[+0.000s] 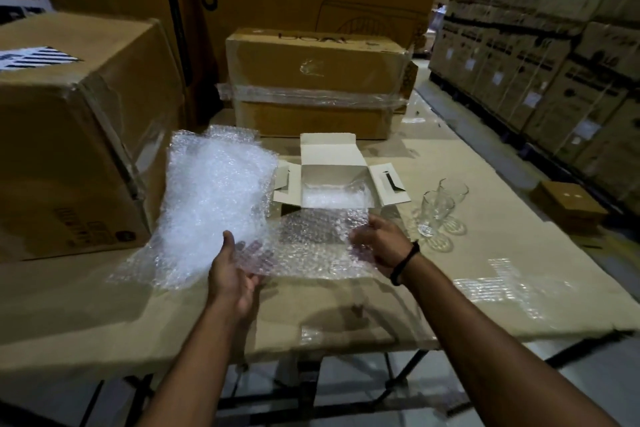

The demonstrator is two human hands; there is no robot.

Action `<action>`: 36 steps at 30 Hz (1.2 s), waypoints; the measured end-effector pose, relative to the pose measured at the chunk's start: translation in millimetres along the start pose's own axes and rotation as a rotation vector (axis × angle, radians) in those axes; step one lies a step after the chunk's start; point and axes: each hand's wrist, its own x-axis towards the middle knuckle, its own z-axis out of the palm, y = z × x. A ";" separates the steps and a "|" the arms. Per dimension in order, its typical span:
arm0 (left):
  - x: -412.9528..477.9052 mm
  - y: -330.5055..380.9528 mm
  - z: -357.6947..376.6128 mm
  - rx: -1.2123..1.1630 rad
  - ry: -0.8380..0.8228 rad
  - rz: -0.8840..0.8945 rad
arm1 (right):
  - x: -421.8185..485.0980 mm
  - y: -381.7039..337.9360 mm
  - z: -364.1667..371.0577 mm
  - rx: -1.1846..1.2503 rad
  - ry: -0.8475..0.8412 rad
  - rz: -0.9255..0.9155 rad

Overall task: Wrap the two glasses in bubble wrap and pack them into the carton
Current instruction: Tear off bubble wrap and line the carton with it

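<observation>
A sheet of clear bubble wrap [311, 246] is held above the table in front of the open white carton [334, 177]. My left hand [235, 274] grips its near left edge, thumb on top. My right hand [379, 246] pinches its right edge. A bigger heap of bubble wrap [214, 198] stands up at the left of the carton. Some bubble wrap lies inside the carton. Two clear footed glasses [438, 208] stand upright side by side on the table, right of the carton and beyond my right hand.
The table is covered with flat cardboard [485, 288]. A large brown box [69, 135] stands at the left, a film-wrapped box [318, 83] behind the carton, a small brown box [568, 204] at the far right. Stacked cartons line the right wall.
</observation>
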 end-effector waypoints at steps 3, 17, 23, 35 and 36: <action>9.1 -11.6 4.5 0.092 0.085 0.102 | -1.2 3.4 -40.9 -0.119 0.071 -0.018; 6.2 -73.6 13.4 0.403 0.337 0.532 | -10.5 68.6 -93.0 -1.546 -0.001 -0.400; -7.9 -63.7 9.8 0.571 0.334 0.730 | -7.1 83.3 -102.5 -1.601 -0.114 -0.381; -36.8 -121.7 19.6 1.411 -0.263 1.052 | 2.2 12.7 -42.4 -0.269 -0.021 0.134; -38.3 -123.7 20.2 1.434 -0.292 1.015 | 3.1 12.4 -37.6 -0.279 -0.023 0.144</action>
